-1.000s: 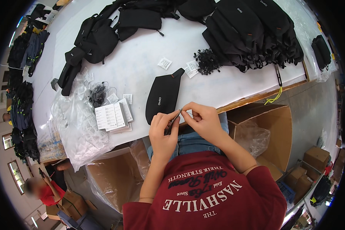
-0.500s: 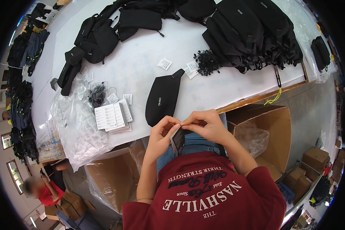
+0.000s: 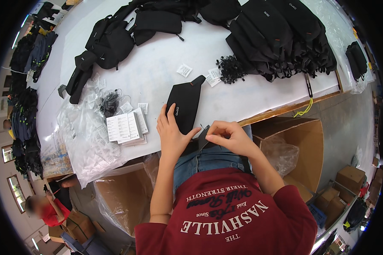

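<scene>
A black fabric pouch (image 3: pixel 190 100) lies at the table's front edge, its narrow end pointing away from me. My left hand (image 3: pixel 171 129) rests on the pouch's left side, fingers spread and thumb reaching toward its near end. Just to the right, my right hand (image 3: pixel 232 138) pinches a dark hang tag (image 3: pixel 203 137) by its edge near the pouch's near end. The tag's string is too small to make out clearly. Left of the pouch sits a stack of white printed cards (image 3: pixel 123 128), with small white packets and black strings around it.
More black bags (image 3: pixel 110 44) line the far side, and a large pile of black pouches (image 3: pixel 281 38) fills the far right. Beside it is a heap of black cords (image 3: pixel 230 69). Clear plastic (image 3: pixel 87 136) covers the left. Open cardboard boxes (image 3: pixel 300 144) stand below the edge.
My left hand has let go of the tag and moved forward onto the pouch, its fingers spreading. The right hand keeps the tag, which has shifted slightly up toward the pouch.
</scene>
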Motion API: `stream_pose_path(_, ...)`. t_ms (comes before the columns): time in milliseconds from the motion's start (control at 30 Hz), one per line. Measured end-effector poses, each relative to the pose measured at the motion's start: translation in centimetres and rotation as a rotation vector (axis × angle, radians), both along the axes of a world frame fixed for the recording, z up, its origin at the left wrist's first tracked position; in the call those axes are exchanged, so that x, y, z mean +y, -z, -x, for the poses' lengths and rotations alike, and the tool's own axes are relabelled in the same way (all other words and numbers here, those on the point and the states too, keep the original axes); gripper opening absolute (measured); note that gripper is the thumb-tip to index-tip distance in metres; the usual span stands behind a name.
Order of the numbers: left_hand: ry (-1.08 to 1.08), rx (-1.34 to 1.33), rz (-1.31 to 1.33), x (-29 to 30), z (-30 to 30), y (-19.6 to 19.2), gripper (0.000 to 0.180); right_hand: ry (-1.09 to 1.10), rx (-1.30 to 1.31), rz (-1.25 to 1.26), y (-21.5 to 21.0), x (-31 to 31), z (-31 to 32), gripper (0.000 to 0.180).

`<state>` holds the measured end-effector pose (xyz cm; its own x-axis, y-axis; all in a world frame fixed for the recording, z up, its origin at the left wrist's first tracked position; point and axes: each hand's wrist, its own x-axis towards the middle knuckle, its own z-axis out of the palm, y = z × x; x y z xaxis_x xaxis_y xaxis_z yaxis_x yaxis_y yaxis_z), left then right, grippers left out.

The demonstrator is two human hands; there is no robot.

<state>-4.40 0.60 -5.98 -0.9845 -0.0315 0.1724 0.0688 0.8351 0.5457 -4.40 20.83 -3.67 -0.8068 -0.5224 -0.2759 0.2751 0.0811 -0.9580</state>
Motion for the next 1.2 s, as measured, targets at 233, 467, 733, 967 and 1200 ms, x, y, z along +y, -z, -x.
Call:
stream_pose_path(233, 0.308, -0.109, -0.102, -2.8, 2.2, -2.1, 0.061, 0.123, -0.040, 0.000, 1.1, 2.0, -0.7, 0.014)
stream_pose_path(467, 0.411, -0.035, 0.088, -3.8, 3.4, -2.1, 0.047, 0.080, -0.060, -0.199, 0.3, 4.2, -0.8, 0.012)
stream_pose_path(733, 0.515, 0.127, -0.034, 4.2, -0.3, 2.4, 0.035, 0.140, 0.044, -0.400, -0.2, 4.8, -0.6, 0.010)
stream_pose_path(967, 0.111, 0.223, -0.269, 3.9, -2.5, 0.8, 0.019, 0.221, 0.190, -0.459, 0.3, 2.5, -0.6, 0.007)
stream_pose_path(1200, 0.020, -0.180, -0.594, 2.3, -3.9, -1.6, 0.011, 0.116, 0.548, -0.360, 0.0, -0.3, -1.1, 0.010)
